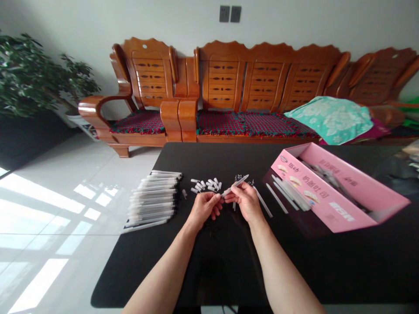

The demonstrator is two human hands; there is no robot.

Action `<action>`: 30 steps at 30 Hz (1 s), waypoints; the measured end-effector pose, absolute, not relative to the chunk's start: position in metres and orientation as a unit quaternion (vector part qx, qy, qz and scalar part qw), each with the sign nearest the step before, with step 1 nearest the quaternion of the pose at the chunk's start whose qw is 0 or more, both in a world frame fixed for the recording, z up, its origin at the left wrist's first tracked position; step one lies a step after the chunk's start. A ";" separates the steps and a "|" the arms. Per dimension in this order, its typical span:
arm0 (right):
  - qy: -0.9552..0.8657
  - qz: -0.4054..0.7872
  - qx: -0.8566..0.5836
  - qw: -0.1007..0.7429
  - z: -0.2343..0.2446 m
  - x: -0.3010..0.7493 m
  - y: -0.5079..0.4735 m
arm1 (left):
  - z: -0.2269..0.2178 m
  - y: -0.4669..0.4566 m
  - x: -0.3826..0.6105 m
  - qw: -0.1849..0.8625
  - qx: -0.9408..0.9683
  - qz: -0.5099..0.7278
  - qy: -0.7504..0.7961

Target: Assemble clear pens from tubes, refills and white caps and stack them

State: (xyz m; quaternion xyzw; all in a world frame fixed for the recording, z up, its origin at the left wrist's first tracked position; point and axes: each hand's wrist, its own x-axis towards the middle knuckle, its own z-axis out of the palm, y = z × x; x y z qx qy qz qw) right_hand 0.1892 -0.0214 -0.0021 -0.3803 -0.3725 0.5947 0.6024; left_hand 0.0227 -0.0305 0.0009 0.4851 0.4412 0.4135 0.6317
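Observation:
A slim whitish pen (241,180) slants up to the right between my two hands above the black table. My right hand (246,201) is closed around its barrel. At the pen's lower left end, my left hand (203,208) pinches with thumb and fingers; any small part inside that pinch is hidden. Just beyond my left hand lie several short white pen caps (209,184). Small dark-and-clear pieces (240,177) lie behind the pen, partly covered by my right hand. Loose white pen barrels (277,198) lie to the right of that hand.
A long row of pens (152,198) with dark ends lies along the left of the black table (225,270). At the right stands an open pink box (327,196) holding more thin pieces. Behind the table is a wooden sofa (222,83) with a teal cloth (337,117).

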 end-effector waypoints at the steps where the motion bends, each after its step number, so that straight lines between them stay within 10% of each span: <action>1: -0.373 0.595 -0.380 0.602 -0.002 0.189 -0.021 | 0.001 -0.031 0.023 0.628 0.486 0.418 0.442; 13: -0.368 0.601 -0.383 0.597 0.000 0.189 -0.022 | 0.001 -0.031 0.023 0.592 0.520 0.409 0.460; 21: -0.354 0.591 -0.406 0.601 -0.001 0.196 -0.020 | 0.013 -0.026 -0.010 0.069 0.663 0.352 0.657; 30: -0.364 0.592 -0.409 0.591 0.000 0.195 -0.021 | 0.006 -0.027 -0.015 0.061 0.675 0.197 0.708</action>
